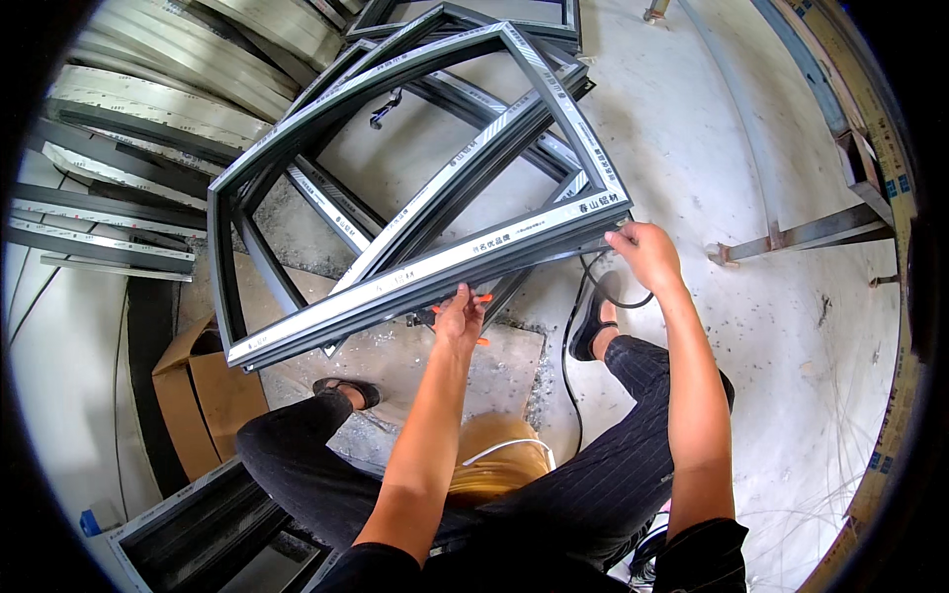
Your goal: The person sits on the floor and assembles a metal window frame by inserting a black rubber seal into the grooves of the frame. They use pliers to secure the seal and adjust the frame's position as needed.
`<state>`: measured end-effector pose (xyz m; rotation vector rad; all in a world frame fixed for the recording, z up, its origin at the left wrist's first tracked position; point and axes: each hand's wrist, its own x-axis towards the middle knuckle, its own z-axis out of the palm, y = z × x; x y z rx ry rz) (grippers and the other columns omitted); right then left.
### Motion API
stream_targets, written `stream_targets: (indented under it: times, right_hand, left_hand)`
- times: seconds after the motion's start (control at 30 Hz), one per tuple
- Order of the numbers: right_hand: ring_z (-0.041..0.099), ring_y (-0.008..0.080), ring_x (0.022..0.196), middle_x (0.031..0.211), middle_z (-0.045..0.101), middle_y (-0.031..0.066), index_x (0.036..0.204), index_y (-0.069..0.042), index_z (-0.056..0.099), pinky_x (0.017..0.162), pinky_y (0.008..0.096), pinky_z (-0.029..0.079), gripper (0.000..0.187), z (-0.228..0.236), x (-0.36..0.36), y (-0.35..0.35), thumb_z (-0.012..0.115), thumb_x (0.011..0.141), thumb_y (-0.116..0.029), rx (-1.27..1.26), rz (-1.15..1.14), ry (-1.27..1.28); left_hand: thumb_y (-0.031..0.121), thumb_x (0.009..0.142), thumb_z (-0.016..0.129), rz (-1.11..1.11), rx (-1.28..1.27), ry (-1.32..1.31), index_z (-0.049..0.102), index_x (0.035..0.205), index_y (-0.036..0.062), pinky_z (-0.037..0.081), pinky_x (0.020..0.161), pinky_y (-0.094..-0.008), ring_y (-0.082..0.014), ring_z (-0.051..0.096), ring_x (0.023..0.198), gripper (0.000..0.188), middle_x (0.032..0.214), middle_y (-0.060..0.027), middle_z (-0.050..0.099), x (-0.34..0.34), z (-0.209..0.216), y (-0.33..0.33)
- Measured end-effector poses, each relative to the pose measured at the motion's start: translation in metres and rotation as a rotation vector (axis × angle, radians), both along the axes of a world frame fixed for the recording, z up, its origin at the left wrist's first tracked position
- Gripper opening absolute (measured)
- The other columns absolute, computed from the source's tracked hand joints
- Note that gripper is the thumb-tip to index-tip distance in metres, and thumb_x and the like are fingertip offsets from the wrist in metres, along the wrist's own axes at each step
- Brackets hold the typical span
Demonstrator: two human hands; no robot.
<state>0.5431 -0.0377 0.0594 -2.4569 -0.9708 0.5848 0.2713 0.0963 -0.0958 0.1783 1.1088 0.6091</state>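
Note:
A dark grey metal window frame (415, 265), partly covered in white printed film, leans in front of me with its near rail facing up toward me. At that rail's right corner my right hand (647, 259) pinches a thin black strip (633, 302), which loops below the fingers. My left hand (461, 316) is closed under the middle of the rail, around an orange-and-black tool (482, 342). Fingers and frame cover most of the tool, so its exact kind cannot be made out.
More window frames (474, 96) overlap behind this one. Long metal profiles (148, 128) are stacked at the left. A cardboard box (222, 400) stands by my left leg, with another frame (203, 539) below it. A metal stand (811, 235) is at the right.

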Motion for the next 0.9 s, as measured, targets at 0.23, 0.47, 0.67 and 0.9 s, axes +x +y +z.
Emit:
stream_targets:
  times: [0.23,0.47,0.67,0.9]
  right_hand:
    - [0.059,0.0341,0.069,0.071,0.061,0.0164,0.078,-0.002,0.065,0.060,0.0418,0.044,0.035,-0.001,0.003,-0.005,0.061,0.081,-0.037,-0.056,0.022,0.008]
    - [0.058,0.0344,0.068,0.069,0.060,0.0160,0.076,-0.002,0.064,0.059,0.0416,0.043,0.034,0.007,-0.001,-0.001,0.062,0.080,-0.036,-0.038,0.042,-0.024]
    - [0.059,0.0326,0.073,0.075,0.062,0.0144,0.080,-0.003,0.065,0.063,0.0391,0.045,0.023,0.013,-0.011,0.010,0.068,0.076,-0.026,0.119,0.060,0.008]
    - [0.056,0.0318,0.086,0.087,0.059,0.0121,0.085,-0.008,0.067,0.076,0.0393,0.046,0.014,-0.002,-0.023,0.038,0.064,0.071,-0.006,0.240,0.156,-0.369]
  left_hand:
    - [0.017,0.089,0.061,0.037,-0.034,0.167,0.060,0.078,0.0058,0.044,0.053,-0.0237,-0.0108,0.052,0.059,0.015,0.070,-0.0025,0.059,0.016,0.016,-0.002]
    - [0.020,0.086,0.065,0.026,0.003,0.054,0.057,0.084,0.0075,0.041,0.045,-0.0227,-0.0132,0.054,0.057,0.015,0.071,-0.0047,0.061,-0.076,-0.015,0.034]
    - [0.033,0.085,0.065,0.076,0.041,0.204,0.058,0.079,0.0119,0.042,0.044,-0.0201,-0.0103,0.050,0.052,0.023,0.066,0.0001,0.058,-0.192,-0.026,0.082]
    - [0.032,0.087,0.062,-0.108,0.293,0.739,0.060,0.081,0.0050,0.043,0.046,-0.0220,-0.0115,0.053,0.052,0.028,0.066,-0.0023,0.059,-0.278,0.040,0.111]
